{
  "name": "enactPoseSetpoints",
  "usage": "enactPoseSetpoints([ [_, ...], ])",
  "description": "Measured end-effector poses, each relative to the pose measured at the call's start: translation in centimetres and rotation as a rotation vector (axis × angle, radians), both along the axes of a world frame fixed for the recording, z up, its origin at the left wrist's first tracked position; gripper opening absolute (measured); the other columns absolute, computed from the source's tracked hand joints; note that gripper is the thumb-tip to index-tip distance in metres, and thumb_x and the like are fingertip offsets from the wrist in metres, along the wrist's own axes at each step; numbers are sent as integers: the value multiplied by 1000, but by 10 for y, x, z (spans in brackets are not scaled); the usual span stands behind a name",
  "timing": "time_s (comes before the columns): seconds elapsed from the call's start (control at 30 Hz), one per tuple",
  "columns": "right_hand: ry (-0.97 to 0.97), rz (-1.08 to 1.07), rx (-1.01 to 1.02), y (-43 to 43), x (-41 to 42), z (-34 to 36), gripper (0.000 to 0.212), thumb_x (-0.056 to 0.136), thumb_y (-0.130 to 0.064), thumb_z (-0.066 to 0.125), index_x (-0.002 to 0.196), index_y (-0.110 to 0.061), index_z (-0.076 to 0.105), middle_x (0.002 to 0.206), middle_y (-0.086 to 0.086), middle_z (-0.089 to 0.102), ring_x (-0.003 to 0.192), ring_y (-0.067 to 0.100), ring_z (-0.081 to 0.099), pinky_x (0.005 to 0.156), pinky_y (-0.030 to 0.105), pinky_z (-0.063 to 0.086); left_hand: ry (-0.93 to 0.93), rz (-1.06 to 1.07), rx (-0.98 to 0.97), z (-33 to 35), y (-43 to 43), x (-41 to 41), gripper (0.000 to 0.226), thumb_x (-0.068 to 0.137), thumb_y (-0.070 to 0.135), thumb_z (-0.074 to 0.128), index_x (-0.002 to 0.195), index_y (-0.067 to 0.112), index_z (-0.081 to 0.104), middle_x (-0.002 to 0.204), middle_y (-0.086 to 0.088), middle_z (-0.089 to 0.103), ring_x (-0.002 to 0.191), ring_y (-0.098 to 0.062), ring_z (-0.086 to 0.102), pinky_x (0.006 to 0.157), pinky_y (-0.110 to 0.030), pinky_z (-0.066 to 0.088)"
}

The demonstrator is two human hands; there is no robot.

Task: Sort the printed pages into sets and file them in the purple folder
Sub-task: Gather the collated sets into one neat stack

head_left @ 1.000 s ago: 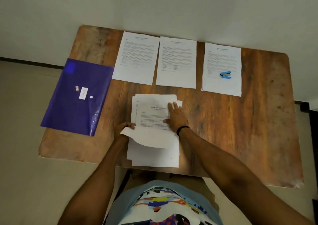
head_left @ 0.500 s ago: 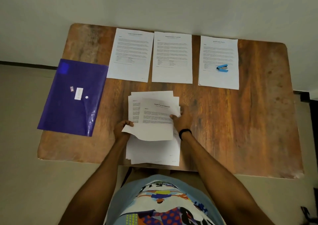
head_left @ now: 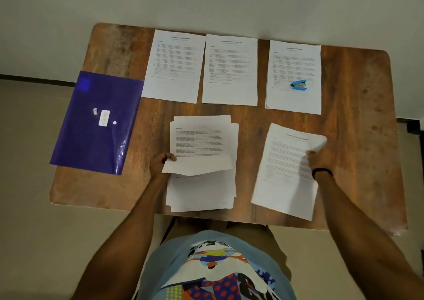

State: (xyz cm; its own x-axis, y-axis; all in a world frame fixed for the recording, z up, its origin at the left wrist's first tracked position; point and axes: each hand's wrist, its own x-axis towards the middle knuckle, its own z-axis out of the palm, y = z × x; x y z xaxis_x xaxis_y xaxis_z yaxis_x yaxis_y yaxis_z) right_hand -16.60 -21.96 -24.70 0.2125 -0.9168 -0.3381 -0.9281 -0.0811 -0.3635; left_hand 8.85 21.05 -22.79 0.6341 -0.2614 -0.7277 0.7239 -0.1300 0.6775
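Right hand (head_left: 319, 160) pinches a loose page (head_left: 284, 173) by its edge, centre right. Left hand (head_left: 160, 165) pinches the lifted top sheet (head_left: 202, 148) of the stack (head_left: 202, 194). Purple folder (head_left: 98, 125) lies left. Risks: the page droops and lands on the wrong set; the stack at the worktop (head_left: 358, 139) edge slides off.

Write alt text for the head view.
The right hand holds one page right of the unsorted stack, whose top sheet the left hand lifts. Three pages lie beyond, one under a blue stapler; a purple folder lies left.
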Motion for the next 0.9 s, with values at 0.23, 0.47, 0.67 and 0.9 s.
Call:
enactPoseSetpoints([
  [0.23,-127,208,-195,87,79,26,63,91,-25,70,143,-6,39,145,19,46,135,33,41,118,47,31,37,-60,76,-17,12,5,24,86,-12,45,103,-11,63,121,-22,65,115,-39,62,63,-36,61],
  [0.47,43,1055,-76,172,167,-9,93,93,-51,59,160,-16,5,166,17,3,153,35,5,123,55,12,-205,-155,272,-14,12,0,25,94,-2,58,118,2,57,111,-17,67,91,-21,66,79,-30,57],
  [0.67,97,1129,-82,166,166,-21,85,95,-67,42,160,-28,4,166,15,-9,154,33,-10,123,53,-4,-178,-152,364,-4,5,3,22,94,0,59,111,13,55,111,-6,68,91,-20,68,72,-27,57],
  [0.9,-227,991,21,188,166,-6,41,94,-42,65,132,-28,62,145,18,49,136,39,42,114,57,35,-184,-150,317,-3,8,-1,36,94,5,64,126,11,49,114,-4,66,99,-24,68,72,-26,58],
])
